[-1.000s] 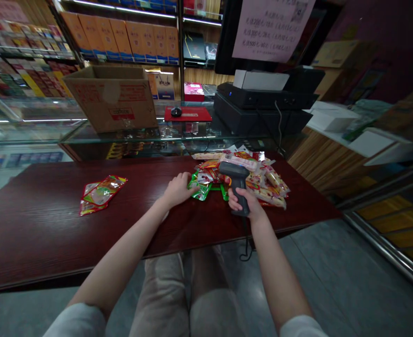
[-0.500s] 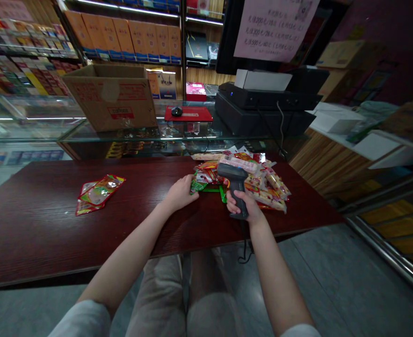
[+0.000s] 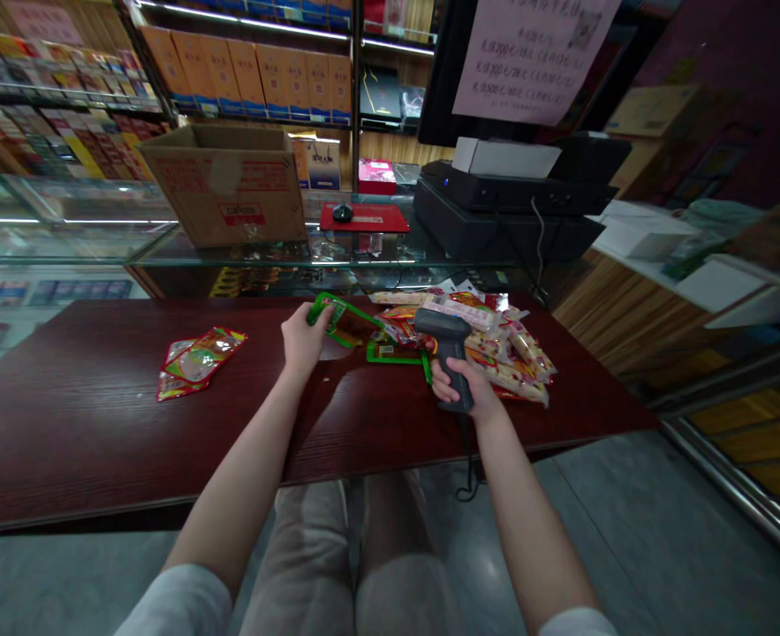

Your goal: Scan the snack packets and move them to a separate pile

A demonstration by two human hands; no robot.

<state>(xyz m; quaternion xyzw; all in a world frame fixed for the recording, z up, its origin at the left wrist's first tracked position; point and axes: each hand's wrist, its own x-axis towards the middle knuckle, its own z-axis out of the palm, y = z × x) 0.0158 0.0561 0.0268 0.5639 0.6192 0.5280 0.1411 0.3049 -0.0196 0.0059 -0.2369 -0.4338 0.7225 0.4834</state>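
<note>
My left hand (image 3: 305, 336) holds a green-edged snack packet (image 3: 344, 321) lifted a little above the dark red table (image 3: 85, 433), just left of the pile. My right hand (image 3: 464, 389) grips the handle of a dark barcode scanner (image 3: 448, 343), whose head points toward the pile of snack packets (image 3: 496, 340) at the table's far right. Another green packet (image 3: 393, 353) lies flat between the two hands. The scanner's cable hangs down over the table's front edge.
A few red-green packets (image 3: 197, 360) lie apart at the left. Behind the table runs a glass counter (image 3: 230, 256) carrying a cardboard box (image 3: 227, 181), a red mouse pad with mouse (image 3: 363, 217) and a black register with printer (image 3: 509, 199). Shelves of boxed goods stand behind it.
My left hand has closed on a green packet at the pile's left edge and raised it off the table, up and slightly left. My right hand stays on the scanner.
</note>
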